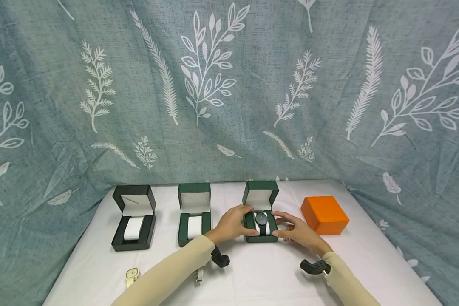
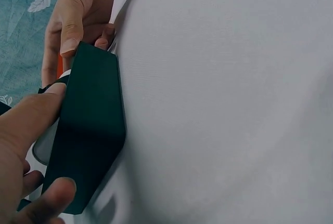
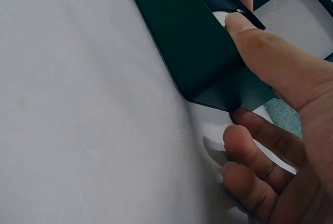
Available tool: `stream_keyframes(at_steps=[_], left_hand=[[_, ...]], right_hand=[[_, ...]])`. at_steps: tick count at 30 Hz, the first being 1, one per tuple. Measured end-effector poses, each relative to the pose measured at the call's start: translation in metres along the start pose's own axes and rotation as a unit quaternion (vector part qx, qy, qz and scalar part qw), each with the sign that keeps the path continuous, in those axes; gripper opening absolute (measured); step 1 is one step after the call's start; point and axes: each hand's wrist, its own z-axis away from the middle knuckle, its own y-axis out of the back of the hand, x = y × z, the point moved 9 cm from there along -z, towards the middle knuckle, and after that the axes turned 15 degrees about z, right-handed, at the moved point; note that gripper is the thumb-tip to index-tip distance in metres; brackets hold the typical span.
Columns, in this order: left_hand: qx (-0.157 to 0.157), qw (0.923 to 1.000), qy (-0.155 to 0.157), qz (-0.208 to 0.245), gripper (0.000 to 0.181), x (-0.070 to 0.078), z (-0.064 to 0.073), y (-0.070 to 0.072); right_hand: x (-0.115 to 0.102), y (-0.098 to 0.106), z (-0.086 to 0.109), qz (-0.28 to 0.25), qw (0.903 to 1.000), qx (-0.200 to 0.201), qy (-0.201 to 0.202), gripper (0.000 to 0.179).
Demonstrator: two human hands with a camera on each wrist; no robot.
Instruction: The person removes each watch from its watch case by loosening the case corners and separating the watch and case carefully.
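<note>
A dark watch (image 1: 262, 219) with a black strap sits on the white cushion in a green watch box (image 1: 262, 239), whose lid stands up. My left hand (image 1: 231, 222) holds the box's left side; its thumb reaches over the front rim near the strap. At the right side my right hand (image 1: 300, 232) holds the same box, its thumb by the front corner. In the left wrist view the green box (image 2: 93, 99) shows its front wall, with a left finger on its outside. Up close in the right wrist view, the right thumb (image 3: 260, 44) lies beside the strap (image 3: 223, 0).
Another green box (image 1: 182, 229) and a black box (image 1: 118, 244) stand open to the left, each with a white cushion. An orange box (image 1: 325, 214) is at the right. A pale watch (image 1: 131, 274) and a silver watch part (image 1: 198, 275) lie near the front.
</note>
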Motion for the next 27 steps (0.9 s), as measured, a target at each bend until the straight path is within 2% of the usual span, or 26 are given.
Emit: stream_keyframes(at_steps=[11, 20, 27], left_hand=[[-0.009, 0.9994, -0.009, -0.033, 0.081, 0.005, -0.005, -0.010], [-0.016, 0.9981, 0.018, -0.056, 0.079, 0.014, -0.006, -0.013], [-0.024, 0.9960, 0.025, -0.083, 0.081, 0.018, -0.006, -0.018]], right_hand=[[-0.001, 0.001, 0.004, -0.005, 1.0000, -0.004, 0.003, 0.070], [0.003, 0.002, 0.006, -0.003, 1.0000, -0.002, 0.001, 0.070], [0.005, 0.002, 0.008, -0.003, 1.0000, -0.006, -0.005, 0.071]])
